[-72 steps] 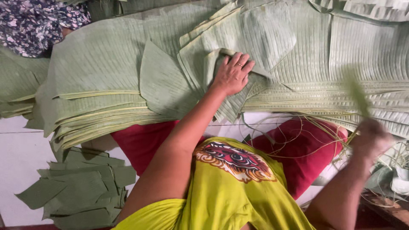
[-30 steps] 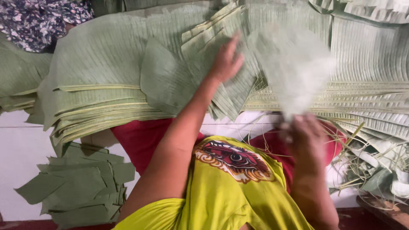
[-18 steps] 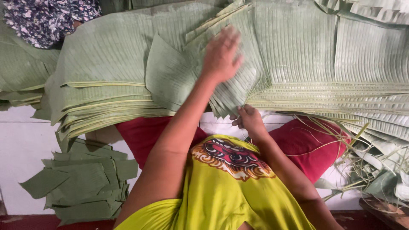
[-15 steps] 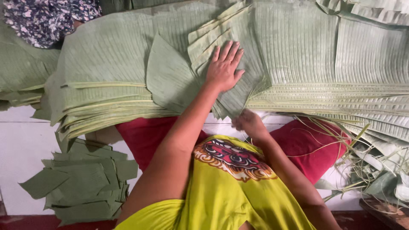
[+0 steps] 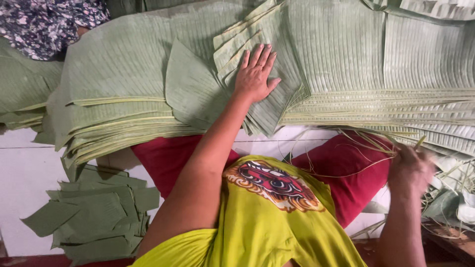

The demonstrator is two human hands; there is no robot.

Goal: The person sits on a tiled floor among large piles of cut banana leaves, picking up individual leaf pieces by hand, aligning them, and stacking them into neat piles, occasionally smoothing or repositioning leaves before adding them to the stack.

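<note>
A white tiled floor (image 5: 20, 163) is lying under everything here, and broad stacks of green banana leaves (image 5: 123, 89) are covering most of the upper part of the head view, their ribs running up and down the picture. The left hand (image 5: 255, 74) is resting flat on a small pile of cut leaf pieces (image 5: 269, 106), fingers spread and pointing away from the body, palm pressing down and gripping nothing. That pile is sitting on top of the big leaf stack, straight ahead of the person's chest, its long side slanting from upper left down to lower right beneath the palm. The right hand (image 5: 410, 165) is hanging low at the right, well apart from the pile, blurred, and appearing to be closing on a thin leaf rib (image 5: 419, 143) among loose strips (image 5: 356, 148); whether it is truly pinching it, I cannot tell. So the left hand is by far the nearer one, already touching the pile. A heap of leaf trimmings (image 5: 94, 217) is lying on the floor at the lower left, and someone's flowered cloth (image 5: 49, 22) is showing at the top left
</note>
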